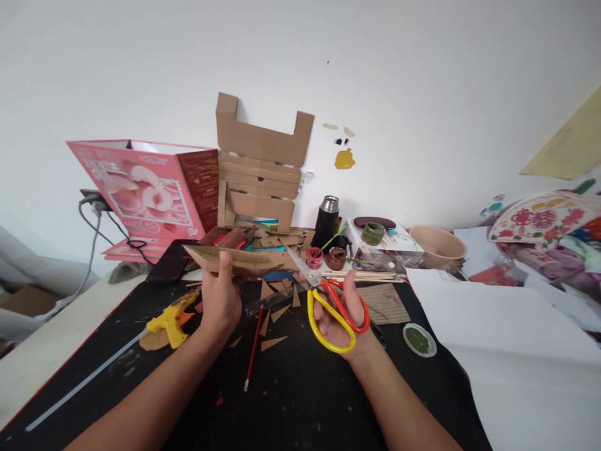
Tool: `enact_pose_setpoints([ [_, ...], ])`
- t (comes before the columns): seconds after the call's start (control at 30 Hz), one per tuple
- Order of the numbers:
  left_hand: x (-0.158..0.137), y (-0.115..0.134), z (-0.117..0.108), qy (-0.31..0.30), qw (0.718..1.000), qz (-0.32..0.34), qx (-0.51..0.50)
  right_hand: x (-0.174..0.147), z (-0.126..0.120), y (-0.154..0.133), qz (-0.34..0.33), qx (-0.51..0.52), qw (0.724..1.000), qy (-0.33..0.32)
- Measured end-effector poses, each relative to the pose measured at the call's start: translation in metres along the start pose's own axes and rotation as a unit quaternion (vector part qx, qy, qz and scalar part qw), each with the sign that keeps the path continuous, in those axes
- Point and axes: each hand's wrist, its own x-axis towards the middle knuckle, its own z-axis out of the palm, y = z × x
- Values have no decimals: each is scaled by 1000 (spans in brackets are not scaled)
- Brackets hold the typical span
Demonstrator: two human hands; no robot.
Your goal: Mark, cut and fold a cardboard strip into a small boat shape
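My left hand (220,300) grips a long folded piece of cardboard (253,262), with the thumb over its near side. In my right hand (340,316) is a pair of scissors (328,304) with one yellow and one red handle loop. Its blades point up and left, close to the cardboard's right end; whether they touch it I cannot tell. Beneath both hands several cardboard offcuts (274,342) lie on the black mat (300,407), near a clear ruler (272,299) and a red pencil (254,347).
A yellow glue gun (173,319) with a long glue stick rests at left. Behind stand a pink box (145,194), cut cardboard (263,141), a black thermos (326,222) and paint jars (314,257). At right are a dish of green paint (419,340), corrugated card (385,304) and white paper (507,338).
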Motion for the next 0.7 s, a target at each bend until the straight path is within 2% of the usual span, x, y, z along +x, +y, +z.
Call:
enact_pose_setpoints([
  [0.27,0,-3,-3,-2,1000,-13,3,0,6,1,-49,-36,998,27],
  [0.5,-1,-2,-1,-4,1000,4,14,-1,9,9,-9,-121,991,52],
  [0.6,-2,-3,0,9,1000,-5,17,1,10,11,-20,-86,993,79],
  [0.7,-3,-4,-1,7,1000,-12,17,2,11,11,-18,-43,996,77],
])
